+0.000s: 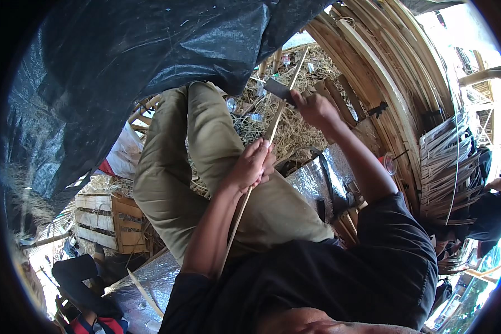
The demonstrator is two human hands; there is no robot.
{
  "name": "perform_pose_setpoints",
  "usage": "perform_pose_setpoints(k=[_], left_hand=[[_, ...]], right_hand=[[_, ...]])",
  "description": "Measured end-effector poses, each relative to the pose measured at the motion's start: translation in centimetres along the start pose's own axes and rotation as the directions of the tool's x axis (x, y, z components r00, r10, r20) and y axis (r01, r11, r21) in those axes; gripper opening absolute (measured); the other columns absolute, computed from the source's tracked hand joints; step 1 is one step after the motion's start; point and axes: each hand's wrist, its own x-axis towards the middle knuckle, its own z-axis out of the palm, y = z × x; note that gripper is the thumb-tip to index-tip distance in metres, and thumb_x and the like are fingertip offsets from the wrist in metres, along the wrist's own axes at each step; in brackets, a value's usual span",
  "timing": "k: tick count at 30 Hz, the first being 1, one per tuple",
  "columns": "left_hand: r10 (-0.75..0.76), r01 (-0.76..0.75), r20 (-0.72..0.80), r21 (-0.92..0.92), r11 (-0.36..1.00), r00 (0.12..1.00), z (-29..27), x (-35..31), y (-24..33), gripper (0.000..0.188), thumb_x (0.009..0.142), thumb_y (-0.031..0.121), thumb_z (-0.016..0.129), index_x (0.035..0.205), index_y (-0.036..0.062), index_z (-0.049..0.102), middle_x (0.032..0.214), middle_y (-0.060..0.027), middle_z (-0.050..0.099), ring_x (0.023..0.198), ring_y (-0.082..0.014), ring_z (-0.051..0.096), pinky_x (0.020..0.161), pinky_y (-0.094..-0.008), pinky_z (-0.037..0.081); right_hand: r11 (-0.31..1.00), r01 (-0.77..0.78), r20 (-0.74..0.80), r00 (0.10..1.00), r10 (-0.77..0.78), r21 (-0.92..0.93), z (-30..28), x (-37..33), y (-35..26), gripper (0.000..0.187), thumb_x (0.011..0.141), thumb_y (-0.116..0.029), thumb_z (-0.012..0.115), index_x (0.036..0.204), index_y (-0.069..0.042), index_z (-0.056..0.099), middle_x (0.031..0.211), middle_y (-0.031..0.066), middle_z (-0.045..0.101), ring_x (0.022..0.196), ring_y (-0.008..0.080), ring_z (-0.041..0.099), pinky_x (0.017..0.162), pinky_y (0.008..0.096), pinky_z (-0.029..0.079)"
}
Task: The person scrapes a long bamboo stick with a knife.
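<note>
A long, thin strip of pale wood or bamboo [237, 221] slants across my lap, from beside my left arm up past my knee. My left hand [253, 167] is closed around it near the middle, over my right thigh. Farther along the strip, my right hand [317, 111] grips a knife with a broad, dark, squared blade [278, 89]. That blade lies across the strip; whether it cuts into it I cannot tell. The knife's handle is mostly hidden in my fist.
Shavings [292, 131] and litter cover the ground ahead. A dark plastic sheet [206, 50] hangs at upper left. Long wooden strips [395, 61] are stacked at right, near a bundle of split strips [445, 167]. A slatted crate [97, 220] stands at left. Another person [490, 211] is at far right.
</note>
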Motion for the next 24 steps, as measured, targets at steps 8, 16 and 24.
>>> perform_pose_setpoints(k=[8,16,24], left_hand=[[-0.014,0.011,0.025,0.088,0.996,1.0,0.2,-0.4,-0.2,0.021,0.106,0.032,0.039,0.095,0.014,0.041,0.056,0.0074,0.032,0.039,-0.0008,0.026,0.034,-0.0169,0.025],[-0.015,0.015,0.0,0.098,0.995,1.0,0.6,-0.2,-0.2,0.022,0.106,0.033,0.038,0.096,0.0141,0.041,0.057,0.0076,0.032,0.039,-0.001,0.025,0.033,-0.0172,0.024],[-0.03,0.031,-0.015,0.062,0.998,0.999,0.6,-0.3,-0.2,0.022,0.106,0.033,0.039,0.094,0.0145,0.042,0.056,0.0077,0.032,0.039,-0.0005,0.026,0.034,-0.017,0.025]], right_hand=[[0.996,-0.023,-0.097,0.995,0.031,0.081,-0.3,-0.1,1.2,0.066,0.096,-0.058,0.046,0.084,0.002,0.07,0.077,0.0256,0.067,0.07,0.0402,0.069,0.066,0.0483,0.055],[0.982,0.182,-0.3,0.941,-0.16,0.048,1.3,0.1,1.3,0.072,0.098,-0.059,0.038,0.076,0.005,0.065,0.064,0.0237,0.064,0.064,0.0382,0.069,0.063,0.0471,0.053],[0.995,0.016,-0.153,0.988,-0.001,0.101,1.0,-0.9,-0.1,0.076,0.096,-0.062,0.039,0.076,0.004,0.07,0.066,0.0257,0.065,0.077,0.0413,0.07,0.073,0.0499,0.054]])
